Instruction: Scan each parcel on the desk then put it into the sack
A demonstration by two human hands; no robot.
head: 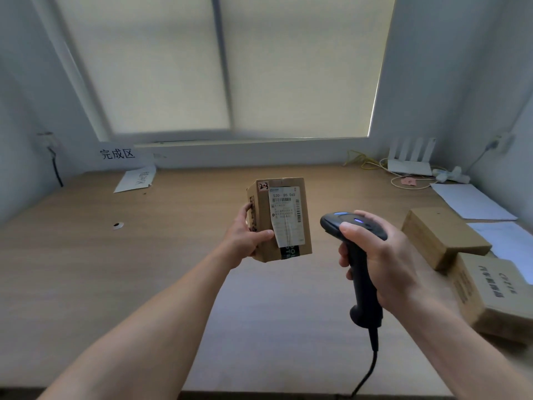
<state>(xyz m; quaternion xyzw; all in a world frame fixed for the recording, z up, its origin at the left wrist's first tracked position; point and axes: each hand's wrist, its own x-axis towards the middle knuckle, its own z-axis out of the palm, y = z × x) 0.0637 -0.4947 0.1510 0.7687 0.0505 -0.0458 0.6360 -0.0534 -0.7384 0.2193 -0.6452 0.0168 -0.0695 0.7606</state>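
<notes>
My left hand [245,235] grips a small brown cardboard parcel [300,246] upright above the desk, its white shipping label with barcode turned toward me. My right hand [380,255] holds a black handheld barcode scanner [360,287] by its handle, thumb on top, a blue light glowing on its head. The scanner's head sits just right of the parcel, a small gap between them. Its cable hangs down over the desk's front edge. No sack is in view.
The wooden desk [144,269] reaches the window wall. Two more cardboard boxes [441,238] [496,295] lie at the right edge beside white papers [473,202]. A white router [409,157] with cables stands at the back right. A paper sign [118,153] hangs back left.
</notes>
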